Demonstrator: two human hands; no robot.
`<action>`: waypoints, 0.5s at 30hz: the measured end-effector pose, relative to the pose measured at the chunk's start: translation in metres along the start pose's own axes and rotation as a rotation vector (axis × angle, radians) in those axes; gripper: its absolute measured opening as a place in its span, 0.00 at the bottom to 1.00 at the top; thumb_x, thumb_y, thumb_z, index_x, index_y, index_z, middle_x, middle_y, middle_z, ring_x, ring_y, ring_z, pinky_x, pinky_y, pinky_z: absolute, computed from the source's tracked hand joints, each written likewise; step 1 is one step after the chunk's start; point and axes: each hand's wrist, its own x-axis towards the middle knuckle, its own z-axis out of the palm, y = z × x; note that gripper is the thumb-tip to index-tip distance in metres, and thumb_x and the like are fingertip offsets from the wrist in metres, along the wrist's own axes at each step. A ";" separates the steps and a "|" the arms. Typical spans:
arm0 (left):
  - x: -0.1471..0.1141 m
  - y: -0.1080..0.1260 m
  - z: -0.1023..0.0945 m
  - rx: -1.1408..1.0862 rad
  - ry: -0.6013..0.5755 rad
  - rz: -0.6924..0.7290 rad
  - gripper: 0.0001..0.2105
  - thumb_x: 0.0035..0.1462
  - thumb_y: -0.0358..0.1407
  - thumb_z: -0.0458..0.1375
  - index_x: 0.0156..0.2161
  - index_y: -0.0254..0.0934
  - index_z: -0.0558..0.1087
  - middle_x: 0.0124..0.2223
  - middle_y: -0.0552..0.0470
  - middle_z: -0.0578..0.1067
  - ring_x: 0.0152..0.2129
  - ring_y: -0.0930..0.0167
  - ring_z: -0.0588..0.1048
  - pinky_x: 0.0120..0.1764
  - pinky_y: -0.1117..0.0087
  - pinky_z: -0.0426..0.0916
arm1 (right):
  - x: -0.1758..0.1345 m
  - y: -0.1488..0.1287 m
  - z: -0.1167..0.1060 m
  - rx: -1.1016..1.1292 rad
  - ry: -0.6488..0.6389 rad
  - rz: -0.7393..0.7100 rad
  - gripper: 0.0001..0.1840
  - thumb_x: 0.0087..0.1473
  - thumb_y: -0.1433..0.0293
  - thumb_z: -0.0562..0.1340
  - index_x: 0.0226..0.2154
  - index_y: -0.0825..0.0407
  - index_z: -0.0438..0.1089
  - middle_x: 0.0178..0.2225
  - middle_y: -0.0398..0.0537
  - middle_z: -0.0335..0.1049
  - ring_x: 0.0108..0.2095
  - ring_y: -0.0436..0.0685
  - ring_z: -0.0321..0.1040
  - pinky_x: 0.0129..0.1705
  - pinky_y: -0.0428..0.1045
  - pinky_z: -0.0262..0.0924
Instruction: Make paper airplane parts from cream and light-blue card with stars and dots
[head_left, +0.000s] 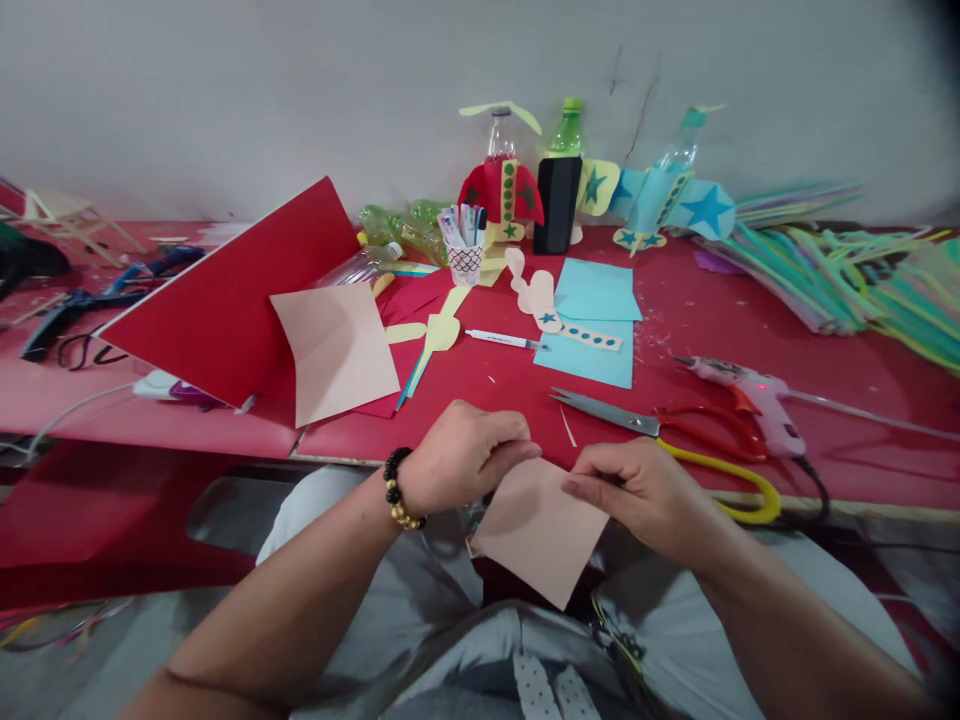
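Note:
A squarish sheet of peach paper [544, 530] hangs over my lap, just in front of the table edge. My left hand [480, 455] pinches its upper left edge, with a beaded bracelet on the wrist. Near the upper right edge, my right hand [634, 490] grips the same sheet between thumb and fingers. Scissors [675, 425] with one red and one yellow handle lie on the table just beyond my right hand. A larger peach sheet [341, 350] rests on the table at the left, against a red board [255, 290].
A pink glue gun [750, 395] with a glowing red light lies at the right. Blue paper sheets [592, 330], a white marker [502, 340] and a pen cup [463, 255] are mid-table. Decorated bottle rockets [501, 185] stand by the wall; colourful sticks [810, 275] fill the far right.

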 end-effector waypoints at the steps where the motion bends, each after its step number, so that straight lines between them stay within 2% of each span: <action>1: 0.000 -0.001 -0.003 -0.028 0.014 -0.012 0.14 0.63 0.40 0.50 0.28 0.35 0.67 0.23 0.56 0.69 0.19 0.78 0.63 0.26 0.76 0.55 | -0.001 0.001 -0.002 0.029 -0.006 0.018 0.19 0.56 0.58 0.58 0.22 0.53 0.66 0.17 0.38 0.60 0.20 0.46 0.54 0.22 0.43 0.48; 6: 0.002 -0.008 -0.008 -0.203 0.058 -0.109 0.14 0.61 0.39 0.53 0.26 0.34 0.68 0.22 0.57 0.68 0.18 0.79 0.63 0.25 0.78 0.56 | -0.004 0.010 -0.009 0.197 -0.011 0.074 0.17 0.54 0.61 0.61 0.20 0.53 0.65 0.14 0.38 0.62 0.16 0.45 0.54 0.19 0.43 0.47; 8: 0.003 -0.012 -0.006 -0.375 0.075 -0.158 0.15 0.61 0.42 0.52 0.30 0.33 0.69 0.25 0.55 0.69 0.21 0.78 0.64 0.26 0.77 0.57 | -0.006 0.014 -0.012 0.297 0.034 0.069 0.16 0.53 0.63 0.62 0.20 0.53 0.65 0.14 0.38 0.62 0.16 0.46 0.55 0.19 0.43 0.49; 11: 0.003 -0.016 -0.001 -0.736 0.013 -0.209 0.16 0.60 0.46 0.53 0.37 0.32 0.71 0.30 0.51 0.72 0.26 0.75 0.68 0.29 0.76 0.61 | -0.006 0.019 -0.015 0.458 0.218 0.048 0.15 0.53 0.64 0.63 0.20 0.53 0.66 0.14 0.39 0.64 0.15 0.45 0.57 0.19 0.42 0.51; 13: 0.003 -0.017 0.005 -0.939 -0.028 -0.276 0.15 0.55 0.44 0.59 0.39 0.31 0.72 0.33 0.48 0.74 0.30 0.72 0.72 0.33 0.74 0.65 | -0.005 0.023 -0.015 0.551 0.368 0.040 0.14 0.54 0.64 0.63 0.21 0.53 0.67 0.14 0.39 0.65 0.15 0.45 0.58 0.17 0.41 0.52; 15: 0.003 -0.015 0.013 -1.099 -0.015 -0.380 0.15 0.51 0.39 0.64 0.40 0.31 0.73 0.36 0.47 0.76 0.32 0.69 0.75 0.36 0.71 0.69 | -0.002 0.025 -0.012 0.611 0.476 0.029 0.13 0.53 0.64 0.64 0.22 0.53 0.68 0.15 0.39 0.65 0.15 0.45 0.59 0.17 0.41 0.52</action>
